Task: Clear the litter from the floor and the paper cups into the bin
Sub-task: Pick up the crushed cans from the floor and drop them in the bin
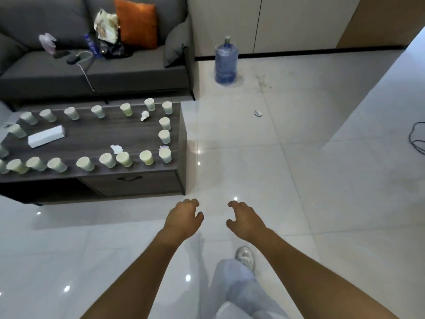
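The left hand and right hand are half open and hold nothing. Small crumpled silver litter lies on the shiny white floor, well ahead. White paper cups crowd the dark wooden worktop; a quick reach could knock them over. No bin is in sight.

Both hands empty; cups on table.
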